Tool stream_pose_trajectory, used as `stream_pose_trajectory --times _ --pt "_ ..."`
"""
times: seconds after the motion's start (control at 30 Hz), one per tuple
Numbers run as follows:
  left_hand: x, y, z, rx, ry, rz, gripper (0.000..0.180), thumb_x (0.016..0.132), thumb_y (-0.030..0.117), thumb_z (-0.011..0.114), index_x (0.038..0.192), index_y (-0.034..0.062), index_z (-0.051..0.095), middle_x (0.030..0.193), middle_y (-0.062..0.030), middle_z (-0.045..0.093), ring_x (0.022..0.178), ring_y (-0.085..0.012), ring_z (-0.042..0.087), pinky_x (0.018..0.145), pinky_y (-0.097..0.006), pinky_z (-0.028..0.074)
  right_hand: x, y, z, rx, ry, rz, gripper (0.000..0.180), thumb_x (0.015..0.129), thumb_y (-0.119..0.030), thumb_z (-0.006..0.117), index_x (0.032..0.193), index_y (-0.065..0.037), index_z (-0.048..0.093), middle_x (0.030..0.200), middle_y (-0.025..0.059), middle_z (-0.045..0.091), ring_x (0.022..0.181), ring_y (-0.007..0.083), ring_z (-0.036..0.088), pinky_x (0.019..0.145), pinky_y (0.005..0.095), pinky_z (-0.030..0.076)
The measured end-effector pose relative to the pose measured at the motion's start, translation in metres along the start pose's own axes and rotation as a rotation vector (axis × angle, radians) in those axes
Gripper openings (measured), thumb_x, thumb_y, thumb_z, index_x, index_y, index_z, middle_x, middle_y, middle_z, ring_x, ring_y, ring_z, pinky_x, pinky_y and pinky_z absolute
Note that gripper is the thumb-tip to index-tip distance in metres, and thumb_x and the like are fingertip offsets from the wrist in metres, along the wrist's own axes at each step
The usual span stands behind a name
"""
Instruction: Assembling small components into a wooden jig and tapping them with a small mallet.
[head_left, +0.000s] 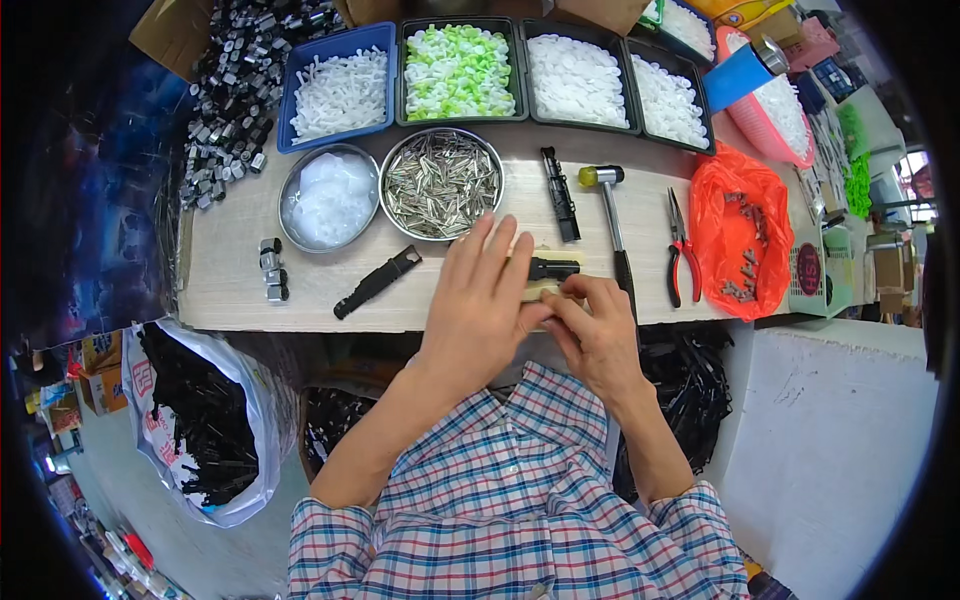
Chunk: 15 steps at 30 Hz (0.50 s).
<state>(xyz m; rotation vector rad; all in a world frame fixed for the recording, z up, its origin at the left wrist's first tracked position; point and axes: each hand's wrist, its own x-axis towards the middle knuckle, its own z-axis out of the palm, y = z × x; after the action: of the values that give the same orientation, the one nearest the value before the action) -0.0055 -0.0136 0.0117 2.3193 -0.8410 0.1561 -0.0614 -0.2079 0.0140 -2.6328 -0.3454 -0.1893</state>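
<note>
We see the pale wooden table (230, 280) spread across the view, and below its left end a large white plastic bag (255, 440) with red printing, full of black parts. Along the far edge stands a row of trays: a blue tray (338, 92) of white pieces, then a black tray (457, 72) of green and white pieces, then two more black ones with white pieces. At the right end lies a crumpled orange bag (735, 225) with a few small dark parts on it, and just beyond it a round dark red label (808, 268) on a pale box. Our left hand (478, 300) lies flat at the near edge, fingers straight and close together, pressing down beside a small black part (553, 267). That part rests on a pale block at the table's near middle, its long axis running left to right, its free end pointing right toward the hammer (612, 222). Our right hand (598, 330) touches the block with bent fingers bunched together; we cannot tell whether they pinch anything.
</note>
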Motion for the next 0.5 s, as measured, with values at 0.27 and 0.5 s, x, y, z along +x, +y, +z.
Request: stream_pose_trajectory --times 0.27,0.5 --pt "-0.015 0.017 0.022 0.401 -0.233 0.004 0.091 0.083 0.043 0.074 0.150 -0.0071 0.039 0.161 -0.0252 0.031 0.153 -0.0360 0.026 0.123 -0.054 0.023 -0.032 0.025 -0.009 -0.153 0.281 0.293 0.048 0.086 0.000 0.068 0.133 0.002 0.058 0.120 0.0228 0.058 0.105 0.0385 0.060 0.091 0.0455 0.049" --pt "-0.017 0.008 0.028 0.478 -0.165 0.053 0.081 0.082 0.020 0.071 0.149 -0.0106 0.037 0.157 -0.0291 0.036 0.148 -0.0399 0.035 0.122 -0.051 0.029 -0.075 0.020 -0.016 0.088 0.255 0.414 0.044 0.097 0.000 0.056 0.140 0.006 0.050 0.120 0.0274 0.061 0.100 0.0414 0.066 0.087 0.0416 0.054"
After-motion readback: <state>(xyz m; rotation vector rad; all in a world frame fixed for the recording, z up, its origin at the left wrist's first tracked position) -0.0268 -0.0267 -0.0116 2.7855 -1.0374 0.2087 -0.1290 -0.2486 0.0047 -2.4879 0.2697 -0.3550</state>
